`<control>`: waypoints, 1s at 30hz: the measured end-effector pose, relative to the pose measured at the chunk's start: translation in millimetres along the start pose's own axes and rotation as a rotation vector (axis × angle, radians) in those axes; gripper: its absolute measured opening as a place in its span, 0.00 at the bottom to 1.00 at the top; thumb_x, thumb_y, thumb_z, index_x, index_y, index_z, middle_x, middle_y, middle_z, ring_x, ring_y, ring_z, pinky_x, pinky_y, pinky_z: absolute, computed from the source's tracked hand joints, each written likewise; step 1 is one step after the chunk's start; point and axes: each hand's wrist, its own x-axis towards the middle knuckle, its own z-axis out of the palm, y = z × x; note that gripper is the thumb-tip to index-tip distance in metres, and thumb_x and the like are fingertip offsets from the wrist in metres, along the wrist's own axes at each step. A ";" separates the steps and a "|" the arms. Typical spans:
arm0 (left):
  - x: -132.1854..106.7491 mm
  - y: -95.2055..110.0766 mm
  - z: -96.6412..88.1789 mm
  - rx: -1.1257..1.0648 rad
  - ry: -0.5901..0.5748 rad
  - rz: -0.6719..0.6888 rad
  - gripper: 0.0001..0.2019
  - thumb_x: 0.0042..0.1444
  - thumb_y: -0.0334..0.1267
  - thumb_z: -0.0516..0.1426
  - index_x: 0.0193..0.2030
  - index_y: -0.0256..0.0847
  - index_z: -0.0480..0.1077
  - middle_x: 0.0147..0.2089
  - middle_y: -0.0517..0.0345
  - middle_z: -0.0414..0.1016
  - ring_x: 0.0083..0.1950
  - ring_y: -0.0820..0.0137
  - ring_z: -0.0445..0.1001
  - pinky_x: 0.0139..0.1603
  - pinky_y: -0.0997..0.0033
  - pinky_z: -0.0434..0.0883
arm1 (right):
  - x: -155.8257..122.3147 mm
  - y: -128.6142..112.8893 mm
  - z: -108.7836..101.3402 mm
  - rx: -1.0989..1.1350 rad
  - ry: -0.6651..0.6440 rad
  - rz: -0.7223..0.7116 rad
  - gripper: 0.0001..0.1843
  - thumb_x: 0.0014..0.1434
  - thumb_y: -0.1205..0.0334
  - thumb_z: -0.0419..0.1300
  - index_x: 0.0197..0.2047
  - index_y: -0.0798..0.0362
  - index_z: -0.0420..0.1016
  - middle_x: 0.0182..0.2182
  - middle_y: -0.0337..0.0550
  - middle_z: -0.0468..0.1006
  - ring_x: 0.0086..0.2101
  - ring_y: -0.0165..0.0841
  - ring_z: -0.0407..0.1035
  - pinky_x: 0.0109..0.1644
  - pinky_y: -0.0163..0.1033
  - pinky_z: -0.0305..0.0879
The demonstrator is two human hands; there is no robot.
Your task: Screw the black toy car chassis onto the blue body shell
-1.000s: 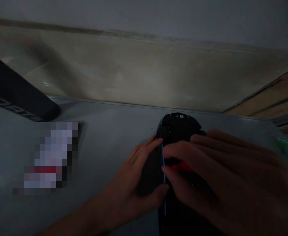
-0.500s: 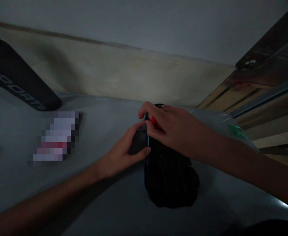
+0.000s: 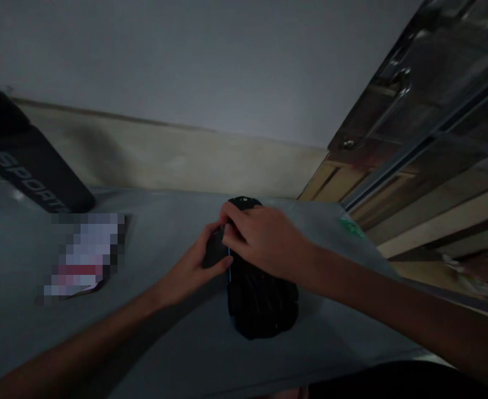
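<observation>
A black, contoured object (image 3: 263, 307) with a tiny red spot and a bluish left edge lies lengthwise on the grey table; its exact kind is too dark to tell. My left hand (image 3: 198, 266) grips that left side, thumb against the edge and fingertips farther up. Over the object's far half, my right hand (image 3: 264, 238) is closed in a pinch, its fingertips meeting those of my left hand. A small red object showed between the right fingers a moment ago; now it is nearly hidden by them. Where the fingers meet is dark and mostly covered.
To the left, a dark bottle-like thing marked SPORT (image 3: 36, 172) leans near a pixelated flat item (image 3: 88, 249). A green scrap (image 3: 351, 227) lies by the table's right edge. Behind are a pale wall (image 3: 186, 155) and, at right, a metal-handled door (image 3: 394, 111).
The view has shifted, so the table, hands and black object appear farther left. Both hands keep their places on the object, and the red object between the right fingers is now mostly out of sight.
</observation>
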 end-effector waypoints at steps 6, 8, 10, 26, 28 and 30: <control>-0.1 0.9 -1.1 0.026 0.009 0.045 0.29 0.76 0.47 0.61 0.79 0.50 0.61 0.77 0.51 0.76 0.78 0.47 0.77 0.81 0.40 0.72 | 3.2 -4.9 0.3 -0.029 0.005 -0.062 0.15 0.79 0.66 0.54 0.63 0.55 0.76 0.44 0.50 0.89 0.41 0.40 0.79 0.45 0.44 0.62; 0.8 1.2 -0.8 0.009 0.011 0.039 0.29 0.77 0.48 0.61 0.79 0.50 0.61 0.79 0.51 0.75 0.79 0.47 0.74 0.83 0.38 0.69 | 4.6 -7.2 -0.3 -0.027 0.012 -0.059 0.15 0.79 0.64 0.55 0.62 0.56 0.76 0.45 0.52 0.89 0.42 0.41 0.80 0.46 0.44 0.63; 2.4 -0.9 -0.4 -0.018 -0.007 0.027 0.30 0.76 0.51 0.62 0.79 0.49 0.61 0.80 0.47 0.74 0.81 0.45 0.72 0.85 0.35 0.66 | 6.2 -9.2 -1.3 -0.037 -0.007 -0.005 0.14 0.81 0.61 0.54 0.60 0.55 0.78 0.44 0.53 0.90 0.41 0.43 0.81 0.44 0.45 0.63; 6.9 -10.0 0.8 -0.054 -0.044 0.005 0.36 0.73 0.52 0.63 0.81 0.50 0.56 0.84 0.40 0.67 0.86 0.45 0.63 0.88 0.28 0.53 | 3.0 -0.6 -2.4 0.080 -0.003 0.035 0.13 0.78 0.67 0.56 0.59 0.54 0.78 0.44 0.49 0.87 0.41 0.37 0.77 0.47 0.42 0.62; 6.4 -9.3 0.5 -0.057 -0.043 0.010 0.36 0.73 0.52 0.63 0.81 0.50 0.57 0.83 0.40 0.68 0.85 0.45 0.65 0.88 0.28 0.55 | 2.6 -1.0 -1.2 0.116 0.013 0.000 0.13 0.75 0.68 0.58 0.59 0.53 0.77 0.44 0.48 0.86 0.43 0.38 0.77 0.50 0.42 0.64; 5.6 -7.9 0.1 -0.057 -0.033 0.015 0.35 0.73 0.52 0.63 0.81 0.49 0.58 0.83 0.41 0.68 0.84 0.45 0.68 0.87 0.31 0.58 | 1.6 -2.1 -0.4 0.109 0.015 0.017 0.12 0.75 0.66 0.58 0.58 0.53 0.77 0.44 0.48 0.86 0.42 0.39 0.76 0.50 0.43 0.63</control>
